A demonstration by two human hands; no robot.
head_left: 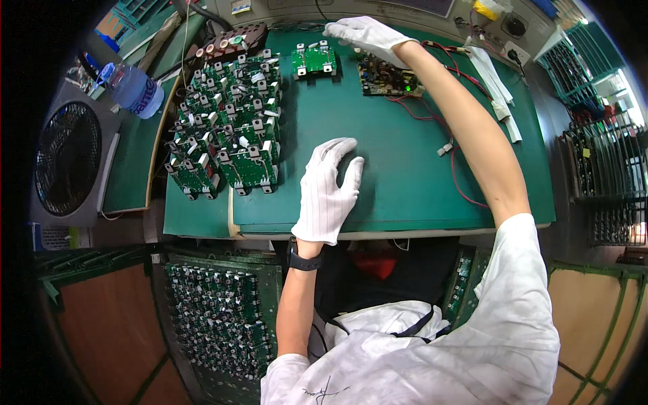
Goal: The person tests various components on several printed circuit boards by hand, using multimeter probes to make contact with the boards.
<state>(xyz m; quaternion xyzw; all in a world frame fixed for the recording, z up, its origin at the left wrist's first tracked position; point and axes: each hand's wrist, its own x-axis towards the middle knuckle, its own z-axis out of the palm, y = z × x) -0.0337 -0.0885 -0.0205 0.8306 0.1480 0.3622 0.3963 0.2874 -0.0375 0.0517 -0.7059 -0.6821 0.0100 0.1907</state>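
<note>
My left hand [329,191], in a white glove, is over the green mat [405,182] near its front edge. Its thumb stands apart from the fingers and nothing is in it. My right hand [368,35], also gloved, reaches to the far side with fingers stretched out, above a populated circuit board [378,77] with a lit green light. The hand and forearm partly cover that board. Left of it lies a single green circuit board [314,61] with metal-tabbed parts. Many similar green boards [250,162] stand in rows left of my left hand.
Red wires [453,169] with a white connector run along the mat's right side. White strips [491,88] lie at the far right. A water bottle [135,90] and a fan [67,158] are at the left. Below the bench edge sits a tray of boards [219,317].
</note>
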